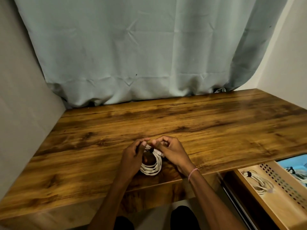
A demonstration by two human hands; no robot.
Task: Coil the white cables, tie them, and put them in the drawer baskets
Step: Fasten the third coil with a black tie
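Note:
A coiled white cable (152, 169) lies on the wooden desk (199, 130) near its front edge. A small black tie (151, 149) sits at the top of the coil. My left hand (132, 158) curls around the coil's left side, thumb and fingers near the tie. My right hand (171, 151) pinches at the tie from the right, fingers curled over the coil's top. An open drawer at the lower right holds a beige basket (279, 201) with another tied white coil (259, 181) inside.
A blue basket (295, 165) sits in the drawer beyond the beige one. A grey-green curtain (132, 55) hangs behind the desk. A wall closes off the left side. My knees show below the desk edge.

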